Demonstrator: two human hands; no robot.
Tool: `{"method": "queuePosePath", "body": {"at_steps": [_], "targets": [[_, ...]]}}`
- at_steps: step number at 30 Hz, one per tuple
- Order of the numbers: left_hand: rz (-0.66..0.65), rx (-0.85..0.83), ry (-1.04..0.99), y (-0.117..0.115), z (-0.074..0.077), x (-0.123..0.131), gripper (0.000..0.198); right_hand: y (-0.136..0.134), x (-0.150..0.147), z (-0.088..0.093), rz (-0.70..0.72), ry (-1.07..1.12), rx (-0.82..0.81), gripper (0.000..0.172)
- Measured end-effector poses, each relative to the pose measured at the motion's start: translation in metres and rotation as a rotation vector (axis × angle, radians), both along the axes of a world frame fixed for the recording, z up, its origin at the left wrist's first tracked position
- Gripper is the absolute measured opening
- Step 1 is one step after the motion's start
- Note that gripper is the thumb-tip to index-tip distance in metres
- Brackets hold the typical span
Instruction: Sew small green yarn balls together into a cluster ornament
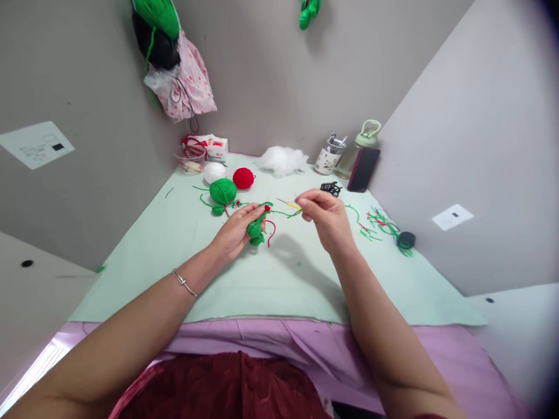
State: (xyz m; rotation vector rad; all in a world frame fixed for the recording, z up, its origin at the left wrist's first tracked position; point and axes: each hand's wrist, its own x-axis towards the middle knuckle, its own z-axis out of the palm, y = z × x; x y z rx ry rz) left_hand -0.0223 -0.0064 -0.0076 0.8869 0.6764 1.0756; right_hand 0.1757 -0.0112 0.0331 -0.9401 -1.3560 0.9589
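My left hand point(241, 227) is closed around a small green crocheted piece point(254, 228) with a red bit point(267, 208) at its top. A red yarn tail point(272, 233) hangs beside it. My right hand point(322, 212), to the right and apart from the left, pinches a crochet hook point(293, 205) with a yellow handle and a thin metal shaft pointing left. A strand of green yarn point(282, 213) runs between the crocheted piece and my right hand. Exactly how the fingers grip the hook is too small to tell.
Behind my left hand are green point(223, 191), red point(243, 178) and white point(215, 173) yarn balls. White stuffing point(283, 160), a pen cup point(328, 158), a bottle point(349, 154) and a phone point(364, 169) line the back. Yarn scraps point(379, 223) and black tape point(406, 240) lie right.
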Motion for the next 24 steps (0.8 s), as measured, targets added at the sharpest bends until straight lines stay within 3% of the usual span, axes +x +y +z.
{"method": "queuePosePath", "body": {"at_steps": [6, 24], "targets": [[0.037, -0.009, -0.044, 0.000, 0.003, 0.000, 0.028, -0.008, -0.017, -0.012, 0.038, -0.309, 0.047, 0.013], [0.031, 0.021, -0.040, -0.001, 0.006, -0.001, 0.022, -0.014, -0.027, -0.016, 0.000, -0.402, 0.061, 0.011]]}}
